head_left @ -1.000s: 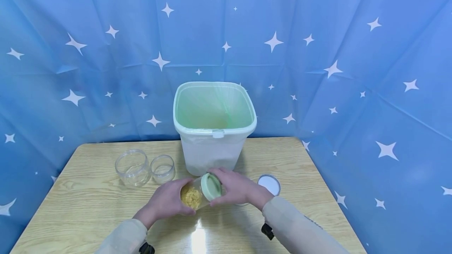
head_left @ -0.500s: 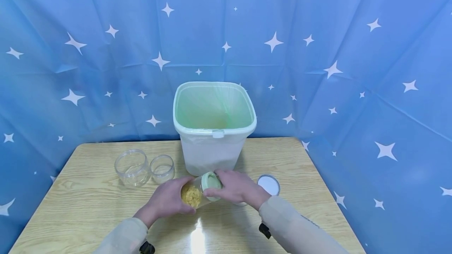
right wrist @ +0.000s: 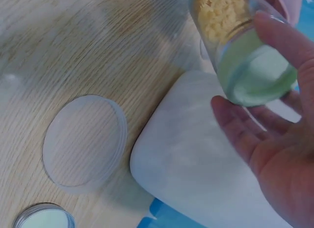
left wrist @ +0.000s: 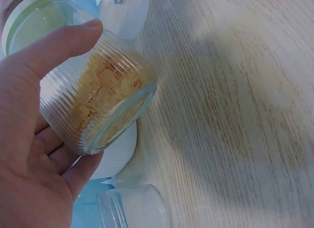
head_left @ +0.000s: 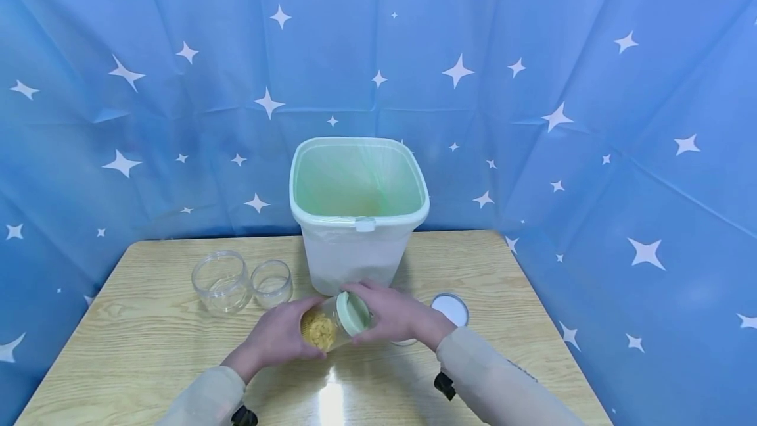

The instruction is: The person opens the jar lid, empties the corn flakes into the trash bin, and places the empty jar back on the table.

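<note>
A ribbed clear jar (left wrist: 64, 88) with pale yellow pieces (head_left: 319, 331) inside, perhaps small pasta, is tilted above the table, its base toward the left. My left hand (head_left: 280, 332) grips the jar body, thumb on one side and fingers curled round the other. At the jar's upper end is a pale green lid (head_left: 353, 313), seated on the mouth. My right hand (head_left: 387, 314) holds that lid by its rim; in the right wrist view its thumb lies on one side and fingertips (right wrist: 223, 107) touch the other. Part of the lid is behind the right hand in the head view.
A white bin (head_left: 361, 252) with a green inside stands behind the hands. Two clear round containers, a larger one (head_left: 220, 281) and a smaller one (head_left: 273, 283), sit at the left. A silver-rimmed lid (head_left: 451, 309) and a translucent round lid (right wrist: 83, 139) lie at the right.
Half a second ago my right thumb lay across the lid's face; now it is back at the lower rim, much as one second ago. The left hand and jar have barely moved.
</note>
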Tool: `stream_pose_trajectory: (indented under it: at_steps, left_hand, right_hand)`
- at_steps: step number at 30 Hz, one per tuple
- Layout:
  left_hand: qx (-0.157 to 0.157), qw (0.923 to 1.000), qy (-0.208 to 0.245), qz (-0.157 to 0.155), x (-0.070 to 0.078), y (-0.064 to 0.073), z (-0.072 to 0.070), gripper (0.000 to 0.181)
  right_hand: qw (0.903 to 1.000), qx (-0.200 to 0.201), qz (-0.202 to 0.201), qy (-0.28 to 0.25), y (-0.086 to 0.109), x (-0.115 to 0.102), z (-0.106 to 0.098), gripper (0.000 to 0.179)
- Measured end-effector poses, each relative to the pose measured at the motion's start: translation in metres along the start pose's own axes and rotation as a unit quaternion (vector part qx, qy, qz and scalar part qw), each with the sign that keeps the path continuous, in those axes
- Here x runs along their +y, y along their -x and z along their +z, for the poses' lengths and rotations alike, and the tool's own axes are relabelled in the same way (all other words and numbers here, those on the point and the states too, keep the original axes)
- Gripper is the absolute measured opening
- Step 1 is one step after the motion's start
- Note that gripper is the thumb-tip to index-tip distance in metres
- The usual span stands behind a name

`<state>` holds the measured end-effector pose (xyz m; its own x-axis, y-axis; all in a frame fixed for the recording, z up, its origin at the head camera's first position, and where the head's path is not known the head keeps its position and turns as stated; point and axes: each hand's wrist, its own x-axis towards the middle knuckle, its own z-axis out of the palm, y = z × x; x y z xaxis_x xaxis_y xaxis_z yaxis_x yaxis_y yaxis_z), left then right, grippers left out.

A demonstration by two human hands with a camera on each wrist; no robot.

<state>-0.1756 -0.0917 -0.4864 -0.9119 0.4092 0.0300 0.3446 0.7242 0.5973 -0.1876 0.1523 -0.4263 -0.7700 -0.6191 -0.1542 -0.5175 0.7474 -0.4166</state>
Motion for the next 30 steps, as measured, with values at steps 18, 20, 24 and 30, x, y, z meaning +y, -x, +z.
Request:
stream_pose_trajectory:
  at_steps: [18,20,24,30]
  left_hand:
    - [0.007,1.0,0.002,-0.005,-0.0006,0.001,0.0006,0.089]
    - [0.007,1.0,0.003,-0.005,-0.0001,0.0009,0.0003,0.09]
    - [0.005,0.9999,0.009,-0.006,0.0001,0.0012,-0.0009,0.09]
    - [0.006,0.9999,0.011,-0.006,-0.0006,0.0026,-0.0017,0.091]
  right_hand:
    - [0.9958,0.009,0.089,-0.021,0.002,-0.0046,0.0061,0.101]
    - [0.9958,0.016,0.088,-0.02,0.0004,-0.0045,0.0066,0.086]
    - [0.9983,0.024,0.048,-0.02,-0.0021,-0.003,0.0046,0.069]
    - [0.9999,0.013,0.005,0.009,0.0,-0.0012,0.0004,0.093]
